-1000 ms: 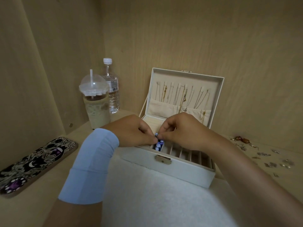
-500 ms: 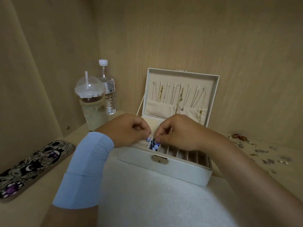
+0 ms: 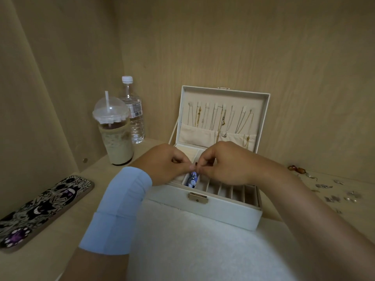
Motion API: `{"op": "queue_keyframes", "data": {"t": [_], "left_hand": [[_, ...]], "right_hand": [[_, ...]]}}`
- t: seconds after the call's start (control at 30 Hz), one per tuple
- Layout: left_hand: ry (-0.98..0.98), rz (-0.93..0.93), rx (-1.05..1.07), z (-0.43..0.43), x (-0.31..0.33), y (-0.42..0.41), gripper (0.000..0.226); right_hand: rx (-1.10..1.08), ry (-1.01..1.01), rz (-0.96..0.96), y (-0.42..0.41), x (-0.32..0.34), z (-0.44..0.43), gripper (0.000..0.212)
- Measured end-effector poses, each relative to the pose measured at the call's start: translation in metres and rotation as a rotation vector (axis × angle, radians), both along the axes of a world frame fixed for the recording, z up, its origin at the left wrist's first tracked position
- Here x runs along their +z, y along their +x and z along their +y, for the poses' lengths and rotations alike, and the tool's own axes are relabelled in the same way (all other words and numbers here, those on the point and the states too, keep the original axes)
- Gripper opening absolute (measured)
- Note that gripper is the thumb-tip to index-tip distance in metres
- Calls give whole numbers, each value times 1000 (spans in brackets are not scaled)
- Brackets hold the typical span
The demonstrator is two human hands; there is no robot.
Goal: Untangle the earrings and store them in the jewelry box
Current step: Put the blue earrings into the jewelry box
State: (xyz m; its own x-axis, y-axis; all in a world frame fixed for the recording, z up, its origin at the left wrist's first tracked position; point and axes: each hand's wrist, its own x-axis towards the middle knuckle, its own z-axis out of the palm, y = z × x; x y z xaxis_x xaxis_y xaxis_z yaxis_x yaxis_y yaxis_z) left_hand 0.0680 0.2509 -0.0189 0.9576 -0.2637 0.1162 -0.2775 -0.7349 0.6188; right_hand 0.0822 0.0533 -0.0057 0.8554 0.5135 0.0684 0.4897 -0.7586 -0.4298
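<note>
Both hands meet over the front row of narrow slots in the open jewelry box point(image 3: 203, 211). The left hand point(image 3: 164, 164) has its fingers curled, thumb and forefinger tips pinching the top of the blue-and-white earrings point(image 3: 192, 178). The right hand point(image 3: 229, 163) does the same, pinching the same cluster from the other side, and the fingertips of the two hands almost touch. The earrings hang from the pinch into a slot toward the left end of the row, lower beads already inside it. Whether the pair is hooked together or apart is too small to tell.

My read of the step: parting the pair while lowering it into the slot. To do it well:
- one hook per hand, drawn apart sideways and slowly, since thin wire likely bends if yanked
- beads kept over the slot, so a slip lands in the box and not on the white mat point(image 3: 192, 250)
- release only once both pieces sit below the divider edge
- knuckles kept clear of the upright lid point(image 3: 203, 90) and its hanging necklaces point(image 3: 223, 118)

The loose earrings point(image 3: 332, 192) lie on the shelf point(image 3: 365, 209) right of the box, well apart from the hands, not yet stored
</note>
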Motion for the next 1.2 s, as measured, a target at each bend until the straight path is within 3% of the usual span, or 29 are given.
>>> {"op": "queue_keyframes", "data": {"t": [1.0, 1.2], "left_hand": [[95, 53, -26, 5, 4, -5, 13], [-17, 3, -10, 1, 6, -6, 8]], "right_hand": [[12, -31, -12, -2, 0, 4, 8], [3, 40, -5, -2, 7, -6, 7]]}}
